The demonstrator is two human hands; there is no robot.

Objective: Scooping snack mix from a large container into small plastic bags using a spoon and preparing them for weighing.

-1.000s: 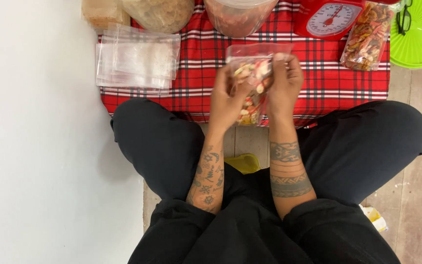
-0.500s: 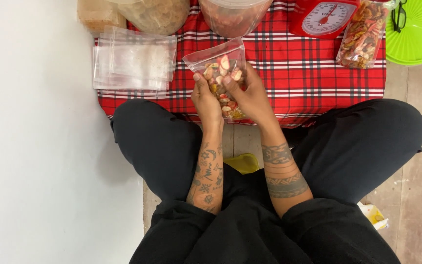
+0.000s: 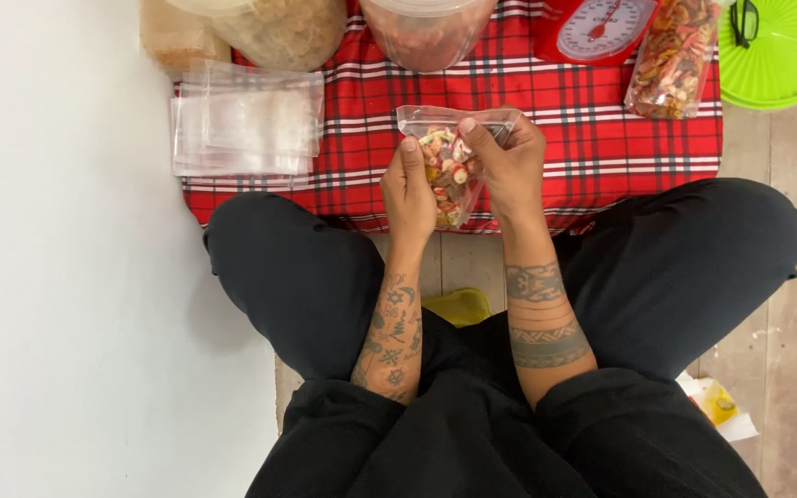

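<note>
Both of my hands hold a small clear zip bag of mixed coloured snack pieces above the near edge of a red plaid cloth. My left hand grips the bag's left side with the thumb up near its top. On the bag's right side is my right hand, its fingers pinching along the top strip. The bag's mouth points away from me and sits level.
A stack of empty clear zip bags lies at the cloth's left. At the far edge stand large clear tubs of snacks, a red kitchen scale and a filled snack bag. A green lid with spectacles sits at right.
The bag and both hands swung left and tilted, then came back toward the middle; the bag's top now lies level with my right fingers along it.
</note>
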